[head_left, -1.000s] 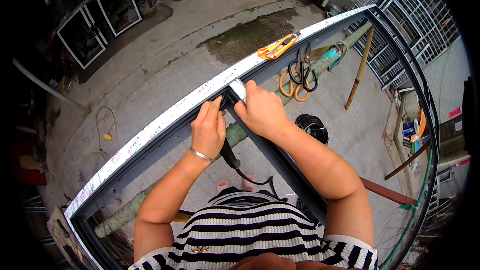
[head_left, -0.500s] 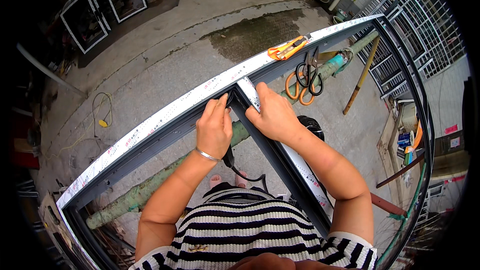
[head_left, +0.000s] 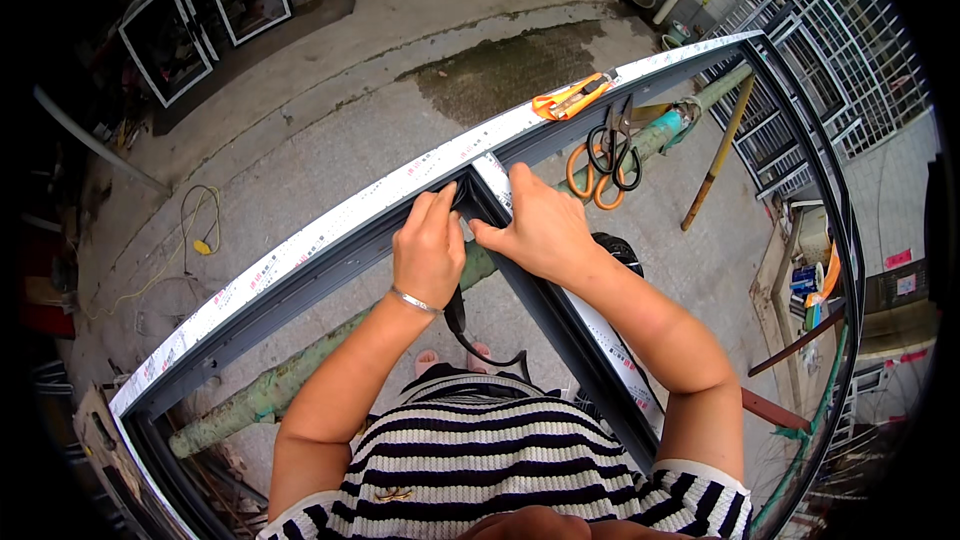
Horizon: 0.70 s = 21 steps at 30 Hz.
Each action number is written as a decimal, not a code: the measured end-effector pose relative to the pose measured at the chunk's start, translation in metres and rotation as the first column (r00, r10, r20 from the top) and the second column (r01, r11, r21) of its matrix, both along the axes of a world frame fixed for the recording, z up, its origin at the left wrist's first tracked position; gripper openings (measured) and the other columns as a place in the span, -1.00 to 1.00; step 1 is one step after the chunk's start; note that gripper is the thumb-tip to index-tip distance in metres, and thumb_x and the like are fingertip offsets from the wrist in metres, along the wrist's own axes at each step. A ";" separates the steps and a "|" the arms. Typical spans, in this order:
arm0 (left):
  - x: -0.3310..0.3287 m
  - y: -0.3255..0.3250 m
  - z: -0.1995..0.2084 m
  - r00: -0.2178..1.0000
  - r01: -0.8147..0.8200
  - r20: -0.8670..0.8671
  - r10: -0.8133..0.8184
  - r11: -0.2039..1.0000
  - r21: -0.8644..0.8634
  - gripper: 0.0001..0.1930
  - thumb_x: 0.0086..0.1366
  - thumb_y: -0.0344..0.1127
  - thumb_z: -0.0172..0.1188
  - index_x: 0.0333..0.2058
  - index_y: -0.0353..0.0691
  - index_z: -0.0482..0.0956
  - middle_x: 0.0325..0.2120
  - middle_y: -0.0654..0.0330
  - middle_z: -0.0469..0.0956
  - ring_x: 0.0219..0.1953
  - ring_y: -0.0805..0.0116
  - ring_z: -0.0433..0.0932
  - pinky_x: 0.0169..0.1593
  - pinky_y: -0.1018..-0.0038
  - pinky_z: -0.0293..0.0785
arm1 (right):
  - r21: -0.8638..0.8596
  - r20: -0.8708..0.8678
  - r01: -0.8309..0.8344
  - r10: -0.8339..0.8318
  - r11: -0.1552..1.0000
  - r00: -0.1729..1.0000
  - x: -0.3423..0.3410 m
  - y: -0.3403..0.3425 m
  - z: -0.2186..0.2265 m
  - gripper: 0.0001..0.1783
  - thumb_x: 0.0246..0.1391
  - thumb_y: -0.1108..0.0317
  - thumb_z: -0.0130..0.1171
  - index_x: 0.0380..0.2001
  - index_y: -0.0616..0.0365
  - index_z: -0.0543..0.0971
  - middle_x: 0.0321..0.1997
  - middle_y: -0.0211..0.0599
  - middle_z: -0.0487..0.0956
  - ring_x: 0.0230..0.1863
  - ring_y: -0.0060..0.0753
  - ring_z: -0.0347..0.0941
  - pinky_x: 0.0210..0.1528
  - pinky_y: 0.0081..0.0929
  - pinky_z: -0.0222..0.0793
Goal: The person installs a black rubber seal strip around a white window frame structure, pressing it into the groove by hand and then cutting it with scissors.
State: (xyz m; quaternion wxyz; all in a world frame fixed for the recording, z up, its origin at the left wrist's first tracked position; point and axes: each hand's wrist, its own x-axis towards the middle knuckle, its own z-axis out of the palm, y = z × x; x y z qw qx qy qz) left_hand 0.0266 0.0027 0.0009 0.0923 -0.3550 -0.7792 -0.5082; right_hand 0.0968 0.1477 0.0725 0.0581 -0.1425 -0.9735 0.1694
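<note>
A large dark-grey window frame [head_left: 285, 258], its outer face under white printed film, lies across in front of me. A divider bar [head_left: 572, 325] meets its far side in a T. At that joint my left hand [head_left: 428, 252] is closed, fingertips pinching a black rubber strip [head_left: 455, 316] in the inner corner; its tail hangs below toward my waist. My right hand [head_left: 548, 225] grips the divider bar near the joint, its thumb pressed on the inner edge beside the left fingertips. What lies under the fingertips is mostly hidden.
Orange-handled scissors [head_left: 579, 169] and black-handled scissors [head_left: 635, 168] hang at the frame's far side. An orange tool [head_left: 570, 102] rests on the film. A green pole [head_left: 285, 378] runs underneath. Metal grilles [head_left: 800, 70] stand at right; a yellow-plugged cord [head_left: 203, 247] lies on the ground.
My right thumb has slid slightly left, closer to the left fingertips at the joint. The left hand keeps its pinch almost in place. The whole view has shifted slightly.
</note>
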 end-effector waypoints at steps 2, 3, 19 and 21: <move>0.001 -0.001 0.002 1.000 -0.012 0.008 0.012 1.000 -0.027 -0.68 0.22 -0.64 0.15 -0.03 -0.45 0.54 -0.34 -0.04 0.53 -0.38 0.07 0.63 -0.29 0.34 0.56 | 0.101 0.036 -0.016 0.013 0.995 0.999 -0.005 -0.006 0.005 -0.41 -0.10 0.08 0.42 -0.25 0.29 0.33 -0.37 0.10 0.59 -0.36 0.17 0.60 -0.34 -0.02 0.53; 0.001 0.000 0.002 1.000 -0.018 0.014 0.019 0.999 -0.036 -0.70 0.22 -0.63 0.16 -0.04 -0.44 0.53 -0.32 -0.06 0.54 -0.36 0.03 0.63 -0.28 0.31 0.56 | 0.147 0.004 -0.019 0.018 0.989 1.000 -0.010 -0.009 0.003 -0.42 -0.09 0.10 0.41 -0.25 0.29 0.33 -0.36 0.08 0.59 -0.37 0.15 0.61 -0.36 -0.04 0.54; -0.003 0.006 -0.006 1.000 -0.025 -0.007 0.025 1.000 0.017 -0.75 0.18 -0.56 0.24 -0.15 -0.43 0.49 -0.21 -0.18 0.59 -0.13 -0.21 0.58 -0.06 0.15 0.52 | 0.330 -0.041 0.107 -0.099 0.938 0.994 -0.041 -0.011 -0.023 -0.50 0.01 0.09 0.30 -0.24 0.27 0.35 -0.45 0.04 0.66 -0.38 0.09 0.66 -0.31 -0.10 0.59; -0.008 0.007 -0.007 1.000 -0.024 -0.006 0.024 1.000 0.011 -0.71 0.15 -0.54 0.30 -0.14 -0.42 0.50 -0.21 -0.17 0.60 -0.13 -0.17 0.59 -0.06 0.18 0.52 | 0.317 -0.017 0.104 -0.104 0.943 0.994 -0.043 -0.010 -0.019 -0.50 0.02 0.09 0.27 -0.21 0.29 0.36 -0.42 0.08 0.67 -0.32 0.13 0.67 -0.24 -0.08 0.60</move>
